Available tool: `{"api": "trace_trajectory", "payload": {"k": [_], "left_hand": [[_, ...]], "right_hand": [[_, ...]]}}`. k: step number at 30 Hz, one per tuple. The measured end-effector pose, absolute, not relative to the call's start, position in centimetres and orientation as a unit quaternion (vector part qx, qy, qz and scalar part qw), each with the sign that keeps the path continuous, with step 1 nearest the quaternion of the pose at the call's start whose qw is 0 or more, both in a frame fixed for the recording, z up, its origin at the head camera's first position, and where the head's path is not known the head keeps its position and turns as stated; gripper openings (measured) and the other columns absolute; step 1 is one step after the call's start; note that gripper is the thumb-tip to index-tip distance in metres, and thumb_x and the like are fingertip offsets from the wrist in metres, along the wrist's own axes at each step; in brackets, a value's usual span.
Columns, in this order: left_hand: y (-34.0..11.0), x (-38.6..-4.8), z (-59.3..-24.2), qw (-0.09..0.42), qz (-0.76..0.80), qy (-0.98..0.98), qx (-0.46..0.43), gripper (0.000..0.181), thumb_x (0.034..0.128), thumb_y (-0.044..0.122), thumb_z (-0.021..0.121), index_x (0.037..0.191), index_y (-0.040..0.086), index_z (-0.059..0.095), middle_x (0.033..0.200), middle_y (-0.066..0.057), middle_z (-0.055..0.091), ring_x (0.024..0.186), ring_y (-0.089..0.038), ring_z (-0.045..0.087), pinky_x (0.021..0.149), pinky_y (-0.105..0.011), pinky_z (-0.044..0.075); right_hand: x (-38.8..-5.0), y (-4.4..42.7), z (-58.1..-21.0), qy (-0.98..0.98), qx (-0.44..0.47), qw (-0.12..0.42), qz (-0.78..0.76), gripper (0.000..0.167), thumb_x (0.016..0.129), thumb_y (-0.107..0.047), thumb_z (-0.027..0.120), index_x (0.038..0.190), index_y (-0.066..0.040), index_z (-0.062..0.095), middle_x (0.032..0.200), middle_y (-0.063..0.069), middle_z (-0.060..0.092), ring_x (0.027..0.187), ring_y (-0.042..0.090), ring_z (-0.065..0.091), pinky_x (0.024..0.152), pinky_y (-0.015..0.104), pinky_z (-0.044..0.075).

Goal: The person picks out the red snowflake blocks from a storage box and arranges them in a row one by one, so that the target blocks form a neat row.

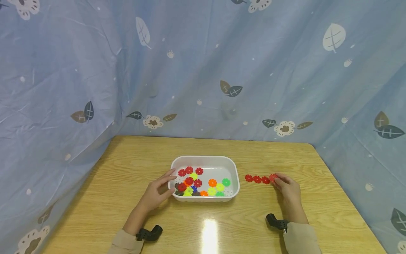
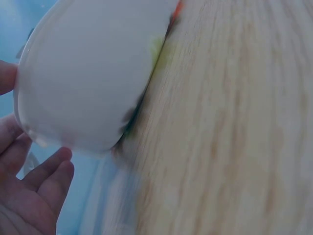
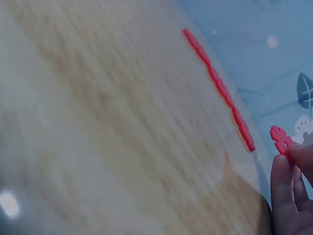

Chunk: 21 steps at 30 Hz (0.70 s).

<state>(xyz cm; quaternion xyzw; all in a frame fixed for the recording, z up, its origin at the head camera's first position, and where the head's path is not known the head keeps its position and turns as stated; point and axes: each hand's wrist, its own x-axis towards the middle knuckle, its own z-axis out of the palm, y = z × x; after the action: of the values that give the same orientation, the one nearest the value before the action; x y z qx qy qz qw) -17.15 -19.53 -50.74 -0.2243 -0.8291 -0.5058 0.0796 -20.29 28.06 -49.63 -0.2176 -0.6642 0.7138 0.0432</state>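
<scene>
A white tray [image 1: 206,199] holds red, yellow, green, orange and dark notched discs. My left hand [image 1: 154,194] is at its left rim, fingers spread and relaxed; the left wrist view has the fingers [image 2: 46,176] beside the tray wall [image 2: 88,78]. Right of the tray, a row of red discs [image 1: 257,179] lies flat on the table. At the row's right end my right hand [image 1: 289,190] pinches a red disc [image 1: 272,177]. In the right wrist view this disc [image 3: 279,139] is held between thumb and fingers, above the table and apart from the row [image 3: 220,87].
The wooden table [image 1: 241,225] has its back edge against a blue patterned curtain [image 1: 190,70]. Black wrist mounts [image 1: 150,233] sit on both arms, low over the table. A bright reflection shows near the front.
</scene>
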Motion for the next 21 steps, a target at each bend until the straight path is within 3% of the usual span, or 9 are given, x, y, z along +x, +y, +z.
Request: {"api": "trace_trajectory", "payload": {"k": [6,11,15,18,21], "left_hand": [[-19.4,-17.0,-50.6,0.100,-0.500,-0.827,-0.238,0.037,0.0843,0.006,0.069,0.120,0.001,0.062,0.145,-0.014,0.045,0.136,-0.036,0.037,0.105,-0.008,0.027],[-19.0,-16.3,-48.9,0.105,-0.501,-0.822,-0.250,0.036,0.0827,-0.001,0.068,0.117,-0.005,0.060,0.141,-0.026,0.045,0.131,-0.047,0.037,0.105,-0.006,0.024],[-18.8,-16.1,-48.0,0.105,-0.498,-0.823,-0.254,0.035,0.0818,-0.004,0.067,0.116,-0.006,0.060,0.138,-0.030,0.045,0.129,-0.050,0.038,0.105,-0.007,0.026],[-19.1,-16.5,-48.9,0.105,-0.495,-0.824,-0.255,0.035,0.0826,-0.003,0.067,0.117,-0.005,0.060,0.140,-0.028,0.045,0.131,-0.047,0.038,0.104,-0.006,0.027],[-19.4,-17.1,-50.1,0.100,-0.501,-0.822,-0.252,0.036,0.0842,0.001,0.068,0.119,-0.004,0.060,0.143,-0.021,0.044,0.134,-0.040,0.037,0.104,-0.007,0.027]], "right_hand": [[-20.5,28.1,-49.9,-0.740,-0.226,0.048,0.632,0.038,0.093,-0.005,0.056,0.130,0.004,0.053,0.086,-0.018,0.060,0.077,-0.007,0.060,0.072,0.011,0.053],[-20.5,28.2,-50.2,-0.806,-0.225,0.056,0.545,0.034,0.095,-0.012,0.055,0.126,0.000,0.058,0.105,0.002,0.066,0.074,-0.012,0.055,0.066,0.008,0.048],[-20.4,28.1,-50.2,-0.832,-0.224,0.060,0.504,0.033,0.095,-0.015,0.055,0.125,-0.002,0.060,0.124,0.018,0.060,0.094,0.005,0.061,0.070,0.011,0.047],[-20.4,28.0,-50.1,-0.852,-0.221,0.066,0.469,0.033,0.095,-0.016,0.055,0.123,0.000,0.061,0.125,0.023,0.059,0.111,0.027,0.055,0.081,0.027,0.048],[-20.4,27.8,-50.1,-0.865,-0.217,0.074,0.446,0.032,0.094,-0.014,0.055,0.121,0.002,0.062,0.120,0.026,0.059,0.115,0.039,0.051,0.086,0.043,0.046]]}}
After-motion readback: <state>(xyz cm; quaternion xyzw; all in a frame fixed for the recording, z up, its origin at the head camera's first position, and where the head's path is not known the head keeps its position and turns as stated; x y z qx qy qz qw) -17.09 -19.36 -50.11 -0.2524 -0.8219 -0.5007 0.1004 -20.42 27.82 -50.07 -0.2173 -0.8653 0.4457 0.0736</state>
